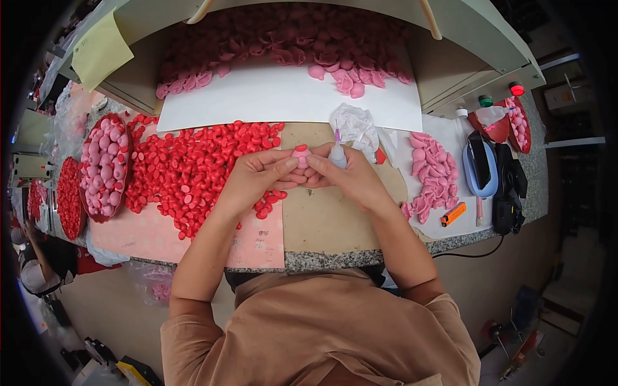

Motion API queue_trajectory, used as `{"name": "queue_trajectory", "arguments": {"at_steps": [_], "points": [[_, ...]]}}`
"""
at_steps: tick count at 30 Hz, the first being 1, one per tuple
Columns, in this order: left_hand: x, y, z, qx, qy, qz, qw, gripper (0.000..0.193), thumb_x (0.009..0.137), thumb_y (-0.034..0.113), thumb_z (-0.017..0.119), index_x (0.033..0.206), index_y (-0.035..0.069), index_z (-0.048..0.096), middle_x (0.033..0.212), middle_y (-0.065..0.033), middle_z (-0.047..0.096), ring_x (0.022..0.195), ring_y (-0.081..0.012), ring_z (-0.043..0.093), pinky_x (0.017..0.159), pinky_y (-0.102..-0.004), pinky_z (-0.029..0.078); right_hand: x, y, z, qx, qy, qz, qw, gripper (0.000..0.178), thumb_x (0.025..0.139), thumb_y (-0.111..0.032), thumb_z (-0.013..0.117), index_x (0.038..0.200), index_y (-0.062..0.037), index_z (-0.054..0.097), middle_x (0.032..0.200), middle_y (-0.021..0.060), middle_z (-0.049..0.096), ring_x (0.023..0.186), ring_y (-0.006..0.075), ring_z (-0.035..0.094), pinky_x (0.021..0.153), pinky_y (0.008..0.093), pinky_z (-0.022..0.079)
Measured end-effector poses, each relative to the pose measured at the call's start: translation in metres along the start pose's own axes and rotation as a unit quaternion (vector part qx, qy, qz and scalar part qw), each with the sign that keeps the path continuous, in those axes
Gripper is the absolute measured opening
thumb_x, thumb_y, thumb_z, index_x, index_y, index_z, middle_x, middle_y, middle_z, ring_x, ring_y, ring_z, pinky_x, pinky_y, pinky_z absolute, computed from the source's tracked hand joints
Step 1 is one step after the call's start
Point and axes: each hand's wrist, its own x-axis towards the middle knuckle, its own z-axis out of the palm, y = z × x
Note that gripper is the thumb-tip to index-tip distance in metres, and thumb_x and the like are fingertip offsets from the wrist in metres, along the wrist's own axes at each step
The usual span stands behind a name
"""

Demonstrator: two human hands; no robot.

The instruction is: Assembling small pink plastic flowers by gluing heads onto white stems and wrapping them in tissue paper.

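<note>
Between my two hands, at the middle of the bench, is a small pink rounded piece with a red cap (300, 152). My left hand (257, 172) pinches it from the left with thumb and fingers. My right hand (353, 180) has its thumb and fingertips closed on the same piece from the right. A small clear squeeze bottle with a thin needle tip (337, 154) sticks up from my right hand, held by the fingers behind. Left of my hands spreads a heap of small red caps (193, 164). A brown mat (335, 222) lies beneath my hands.
Pink petal-shaped pieces (434, 177) lie on the right, beside an orange lighter (453, 214) and a blue tray (481, 170). A red bowl of pink balls (105, 166) stands left. Crumpled white tissue (354, 125) sits near a box-like hood (467, 35) holding pink flower pieces (290, 55).
</note>
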Motion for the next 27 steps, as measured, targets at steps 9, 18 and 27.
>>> {"name": "queue_trajectory", "arguments": {"at_steps": [9,18,27], "points": [[-0.002,0.004,0.002,0.013,0.001,0.035,0.999,0.033,0.090,0.013,0.058,0.120,0.000,0.056,0.103,-0.0110,0.065,0.091,-0.0170,0.065,0.080,-0.0267,0.054,-0.001,-0.003,0.001,-0.004,-0.007,-0.028,1.000,0.029,0.089,-0.017,0.061,0.109,0.0029,0.058,0.093,0.0079,0.063,0.080,0.0128,0.062,0.074,0.0282,0.054],[-0.004,-0.001,0.002,-0.041,0.013,0.125,0.991,0.036,0.086,0.004,0.060,0.122,0.001,0.055,0.115,-0.0089,0.060,0.102,-0.0162,0.059,0.086,-0.0275,0.051,-0.005,-0.006,0.003,0.005,-0.009,-0.148,0.989,0.030,0.090,-0.009,0.057,0.118,0.0020,0.054,0.104,0.0108,0.062,0.090,0.0148,0.062,0.082,0.0290,0.053],[-0.005,-0.001,0.011,0.012,0.003,0.197,0.980,0.039,0.086,-0.002,0.058,0.125,0.001,0.052,0.121,-0.0093,0.057,0.104,-0.0145,0.057,0.089,-0.0268,0.048,0.000,0.000,0.003,0.104,-0.003,-0.074,0.992,0.030,0.090,-0.013,0.057,0.116,0.0014,0.055,0.107,0.0093,0.061,0.095,0.0161,0.061,0.082,0.0299,0.053]]}}
